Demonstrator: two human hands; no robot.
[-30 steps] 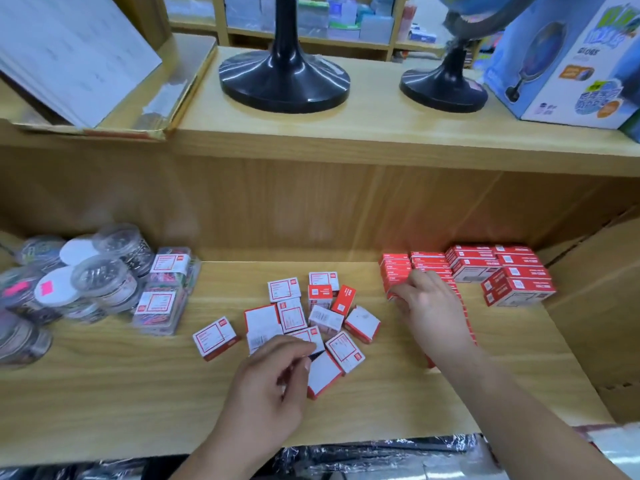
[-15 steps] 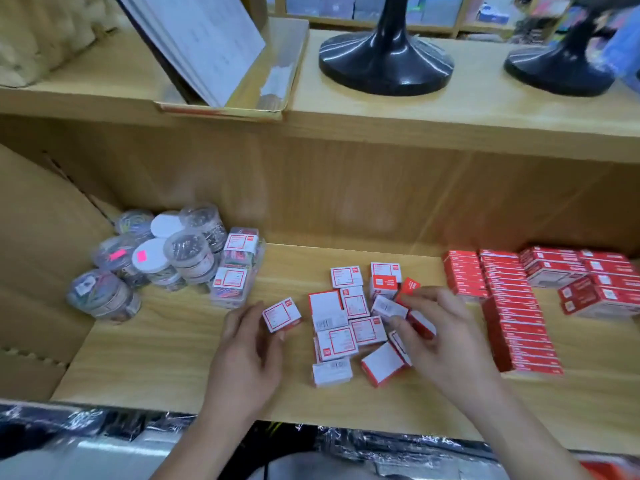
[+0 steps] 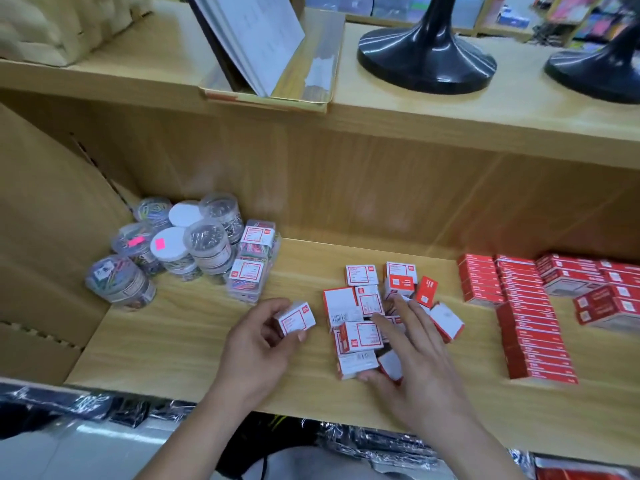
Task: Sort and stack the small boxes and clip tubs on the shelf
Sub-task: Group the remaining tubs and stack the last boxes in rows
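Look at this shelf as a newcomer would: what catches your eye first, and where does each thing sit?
A loose heap of small red-and-white cardboard boxes sprawls mid-shelf, the right hand spread over it while the left hand holds one such box just to its left. At the back left cluster clear round plastic clip tubs; tidy rows of flat red boxes line the right.
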